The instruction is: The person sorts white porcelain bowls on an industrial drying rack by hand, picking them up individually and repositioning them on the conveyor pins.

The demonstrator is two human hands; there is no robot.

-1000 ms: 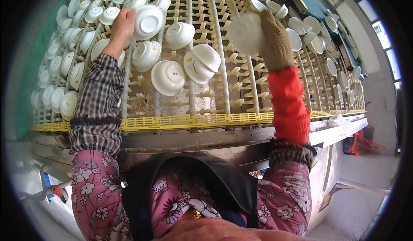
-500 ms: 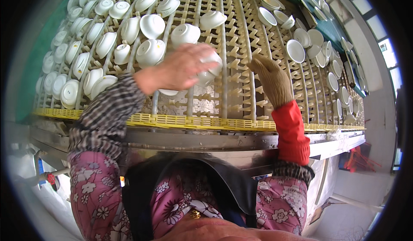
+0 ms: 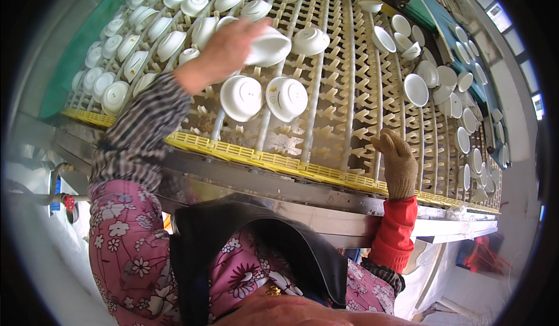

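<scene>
A white bowl [image 3: 266,48], glossy and deep, lies tilted on its side near the top middle of the pegged rack [image 3: 343,116], its foot ring pointing right. The left hand [image 3: 224,49], bare, is closed over the bowl's left part, fingers wrapped across its rim and wall, so the bowl is grasped just above the pegs. Just below it two more white bowls [image 3: 263,98] sit upside down side by side on the pegs, foot rings up. Another upturned bowl [image 3: 310,41] sits just right of the held one.

The right hand [image 3: 399,163], in a tan knit glove with a red sleeve [image 3: 396,230] below, rests low on the rack's right part, fingers loosely bent and touching the pegs, nothing in it. Many bowls fill the rack's left and right sides
</scene>
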